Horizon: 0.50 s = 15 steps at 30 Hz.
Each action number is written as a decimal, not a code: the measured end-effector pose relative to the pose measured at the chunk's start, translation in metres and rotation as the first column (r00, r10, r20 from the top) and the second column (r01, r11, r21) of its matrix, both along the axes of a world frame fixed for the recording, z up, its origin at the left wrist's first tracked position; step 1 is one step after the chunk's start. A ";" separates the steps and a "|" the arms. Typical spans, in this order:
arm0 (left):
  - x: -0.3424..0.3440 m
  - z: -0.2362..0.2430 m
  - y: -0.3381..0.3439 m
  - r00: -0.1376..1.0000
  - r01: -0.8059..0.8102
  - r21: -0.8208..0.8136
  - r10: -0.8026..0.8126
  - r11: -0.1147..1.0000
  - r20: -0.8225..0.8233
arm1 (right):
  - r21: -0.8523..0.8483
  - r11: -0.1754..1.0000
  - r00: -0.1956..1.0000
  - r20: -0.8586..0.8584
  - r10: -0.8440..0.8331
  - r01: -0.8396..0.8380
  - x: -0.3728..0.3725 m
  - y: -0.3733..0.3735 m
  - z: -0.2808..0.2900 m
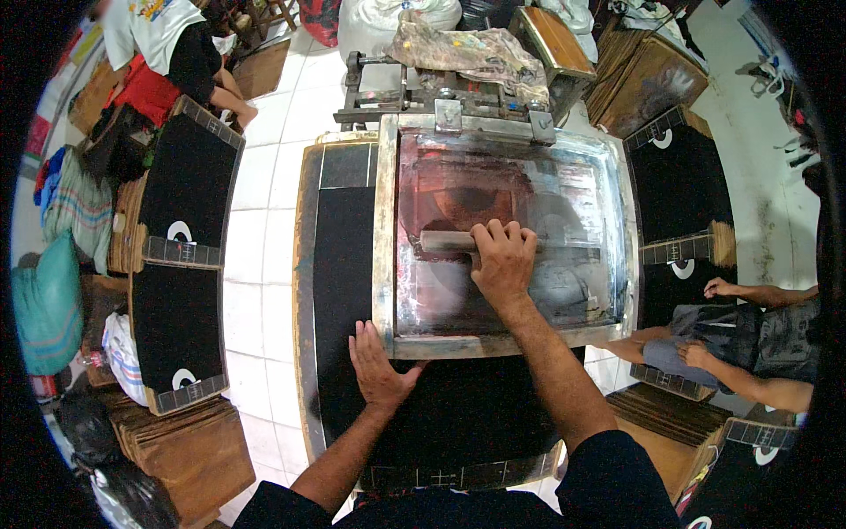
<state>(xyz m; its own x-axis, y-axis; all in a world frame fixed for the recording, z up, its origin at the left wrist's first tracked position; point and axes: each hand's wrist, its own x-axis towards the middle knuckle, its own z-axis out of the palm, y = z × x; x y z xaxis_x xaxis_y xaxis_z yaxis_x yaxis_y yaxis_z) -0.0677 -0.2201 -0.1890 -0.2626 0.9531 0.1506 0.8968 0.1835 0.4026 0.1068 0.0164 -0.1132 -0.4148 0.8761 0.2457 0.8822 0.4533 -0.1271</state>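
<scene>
My right hand (506, 269) is closed over the handle of a squeegee (447, 241). The squeegee lies across the mesh of a screen-printing frame (385, 264), where dark red ink (467, 183) is smeared above it. A round shape shows faintly through the mesh. At the frame's near left corner rests my left hand (381, 375), fingers stretched out and thumb along the near edge. Beneath both is a black fabric panel (344, 256) on a board; the frame hides much of it.
Metal hinge clamps (448, 115) hold the frame's far side. Boards with black panels and white prints stand left (181, 326) and right (679, 194). Board stacks (189, 454) flank me. One person (758, 339) sits at the right; another (167, 44) is at the far left.
</scene>
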 end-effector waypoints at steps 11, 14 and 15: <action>0.000 0.012 0.013 0.904 -0.051 0.053 0.023 0.997 0.427 | 0.128 0.991 0.994 -0.092 0.062 -0.050 0.011 -0.017 -0.006; -0.001 0.019 0.006 0.807 -0.085 0.335 -0.132 0.938 0.576 | 0.199 0.980 0.992 -0.128 0.016 0.010 0.007 -0.004 0.003; -0.002 0.022 0.005 0.844 -0.060 0.361 -0.146 0.931 0.517 | 0.215 0.977 0.991 -0.133 0.016 0.013 0.006 0.002 0.008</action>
<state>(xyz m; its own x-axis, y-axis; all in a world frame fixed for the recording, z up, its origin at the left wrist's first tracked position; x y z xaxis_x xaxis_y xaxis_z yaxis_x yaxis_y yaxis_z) -0.0696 -0.2155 -0.1672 -0.3593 0.8748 0.3251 0.5307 -0.0950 0.8422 0.1123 0.0181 -0.1055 -0.3664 0.7963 0.4812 0.8633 0.4838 -0.1433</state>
